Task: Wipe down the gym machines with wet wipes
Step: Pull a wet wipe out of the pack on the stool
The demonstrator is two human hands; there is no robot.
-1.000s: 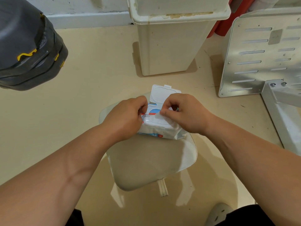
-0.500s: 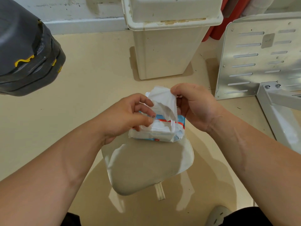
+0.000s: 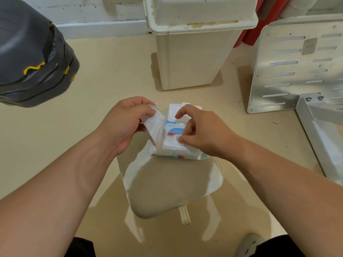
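At the far left a dark grey padded machine part (image 3: 27,58) with yellow marks juts in, cut off by the frame edge, so its full shape cannot be made out. The left hand (image 3: 126,125) is closed in a pinch on a white wet wipe (image 3: 155,127), thumb and fingers gripping its upper end; the wipe trails down toward the left side of the wipe pack (image 3: 176,145), and its lower end is lost against the white of the pack, so whether it is fully free cannot be told. The pack lies on the far end of a beige padded seat (image 3: 167,191), between the two hands. Its flip lid (image 3: 181,113) stands open, tilted away from the person. The right hand (image 3: 202,132) is over the pack's right half, fingers curled: the forefinger touches the raised lid and the thumb presses on the white plastic surround of the opening. This hand hides the pack's right end and part of its printed label, which is too small to read. Beyond the pack stands a cream bin (image 3: 193,52), its top cut off. At the right a slotted metal plate (image 3: 297,67) on a white frame runs out of view. A shoe (image 3: 248,243) shows at the bottom edge, partly cut off.
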